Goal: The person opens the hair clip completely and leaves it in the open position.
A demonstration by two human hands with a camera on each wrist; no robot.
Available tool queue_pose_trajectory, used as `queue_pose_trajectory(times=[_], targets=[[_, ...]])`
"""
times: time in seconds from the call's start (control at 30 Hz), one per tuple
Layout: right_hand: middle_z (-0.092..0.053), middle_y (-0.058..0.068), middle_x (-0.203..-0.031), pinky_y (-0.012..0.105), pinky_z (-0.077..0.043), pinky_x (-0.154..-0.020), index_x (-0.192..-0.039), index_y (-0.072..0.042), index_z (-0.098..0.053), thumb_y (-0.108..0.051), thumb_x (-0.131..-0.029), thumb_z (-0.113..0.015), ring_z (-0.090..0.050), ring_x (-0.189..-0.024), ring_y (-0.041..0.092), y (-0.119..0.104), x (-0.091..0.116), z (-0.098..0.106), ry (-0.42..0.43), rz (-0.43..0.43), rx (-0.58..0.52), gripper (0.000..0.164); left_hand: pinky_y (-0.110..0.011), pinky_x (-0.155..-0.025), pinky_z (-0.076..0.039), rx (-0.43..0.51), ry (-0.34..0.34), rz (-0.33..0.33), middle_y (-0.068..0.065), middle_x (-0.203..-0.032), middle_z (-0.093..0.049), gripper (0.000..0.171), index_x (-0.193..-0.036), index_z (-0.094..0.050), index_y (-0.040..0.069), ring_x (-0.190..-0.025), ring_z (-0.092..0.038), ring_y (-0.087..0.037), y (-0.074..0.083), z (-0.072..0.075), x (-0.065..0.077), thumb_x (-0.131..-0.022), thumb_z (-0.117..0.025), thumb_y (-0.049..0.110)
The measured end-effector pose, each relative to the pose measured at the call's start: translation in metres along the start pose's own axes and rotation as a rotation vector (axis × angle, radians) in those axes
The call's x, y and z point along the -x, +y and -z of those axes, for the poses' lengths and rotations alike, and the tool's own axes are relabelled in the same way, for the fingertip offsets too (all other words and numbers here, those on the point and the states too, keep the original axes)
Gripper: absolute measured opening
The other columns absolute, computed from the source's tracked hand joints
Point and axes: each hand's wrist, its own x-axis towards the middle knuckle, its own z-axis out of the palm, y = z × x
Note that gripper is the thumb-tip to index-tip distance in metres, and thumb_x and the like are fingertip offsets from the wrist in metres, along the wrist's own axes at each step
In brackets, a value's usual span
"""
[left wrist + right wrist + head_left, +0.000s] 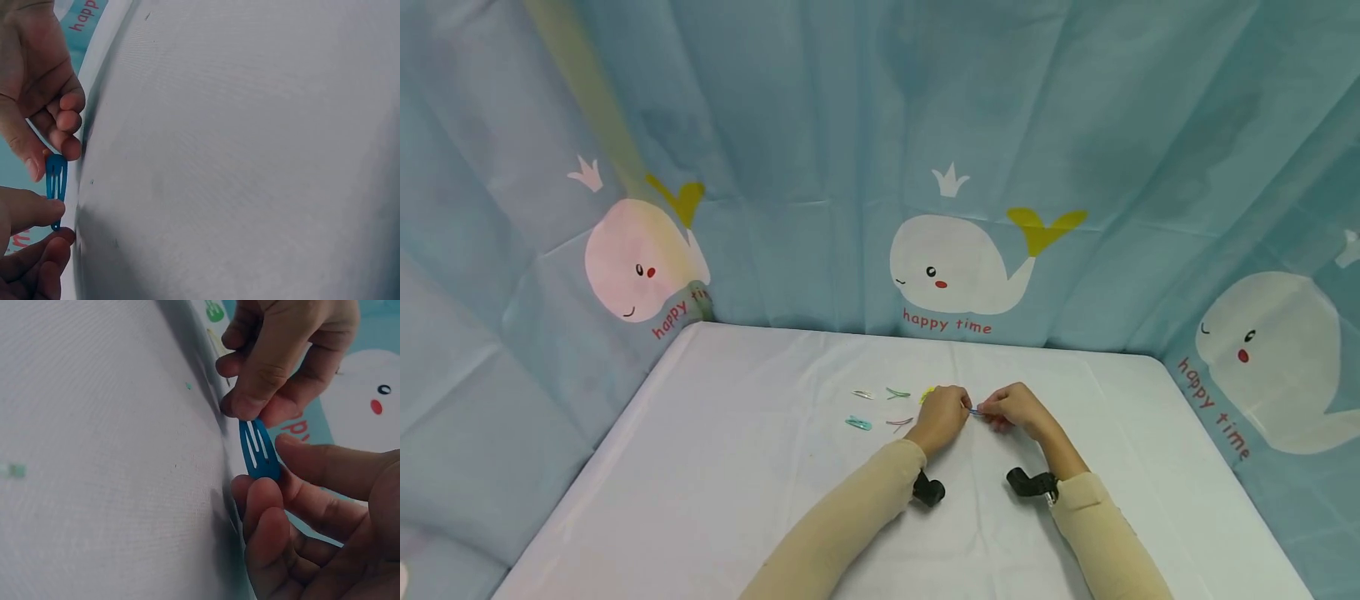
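Both hands meet at a blue snap hair clip [975, 412], held low over the white table. My left hand [942, 417] pinches its narrow end between thumb and finger. At the wide end, the thumb and fingers of my right hand [1017, 407] curl round the clip. In the right wrist view the hair clip [260, 450] shows its slotted face, with the left hand [281, 362] above and the right hand [325, 519] below. From the left wrist the hair clip [56, 187] stands upright between the fingertips.
Left of the hands lie a pale clip [862, 394], a green clip [898, 394], a teal clip [858, 423] and a pink clip [898, 423]. A yellow one [927, 393] is partly hidden behind the left hand. A blue whale-print curtain [820, 267] hangs behind the table [700, 467].
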Motion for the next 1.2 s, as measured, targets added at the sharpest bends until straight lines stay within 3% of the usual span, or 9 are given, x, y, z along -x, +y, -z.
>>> queue_pose_trajectory(times=[0.17,0.57,0.83,1.2], targets=[[-0.061,-0.001,-0.057,0.023,-0.047,-0.051,-0.090,0.013,-0.069,-0.004,-0.089,-0.065,-0.055,-0.051,0.007,-0.001,0.001,0.000,0.019,-0.018,-0.061,0.017,-0.020,-0.061,-0.044,0.024,0.026,-0.007,0.003,-0.077,-0.072,0.006,-0.080,-0.073,0.014,-0.067,-0.062,-0.010,-0.001,0.002,0.002,-0.084,-0.071,0.010],[-0.065,0.000,-0.064,0.023,-0.048,-0.055,-0.091,0.011,-0.070,-0.002,-0.086,-0.067,-0.056,-0.056,0.008,0.003,0.002,0.000,0.028,-0.039,-0.136,0.014,-0.021,-0.065,-0.048,0.156,-0.007,0.038,0.000,-0.078,-0.074,0.001,-0.080,-0.076,0.010,-0.071,-0.066,-0.012,-0.005,0.002,0.005,-0.080,-0.077,0.009],[-0.065,-0.001,-0.067,0.023,-0.048,-0.054,-0.099,0.013,-0.066,-0.001,-0.086,-0.066,-0.056,-0.057,0.009,0.005,0.008,-0.001,0.034,-0.005,-0.169,0.019,-0.017,-0.061,-0.046,0.214,-0.005,0.058,0.003,-0.074,-0.074,0.004,-0.077,-0.078,0.011,-0.065,-0.063,-0.006,-0.003,0.006,0.007,-0.079,-0.079,0.013],[-0.068,-0.003,-0.068,0.022,-0.049,-0.054,-0.100,0.012,-0.069,-0.003,-0.085,-0.068,-0.056,-0.055,0.007,0.001,0.008,-0.004,0.027,-0.015,-0.233,0.021,-0.018,-0.063,-0.046,0.363,-0.026,0.135,0.000,-0.076,-0.075,0.005,-0.081,-0.078,0.010,-0.067,-0.061,-0.005,-0.011,0.009,0.013,-0.078,-0.080,0.013]])
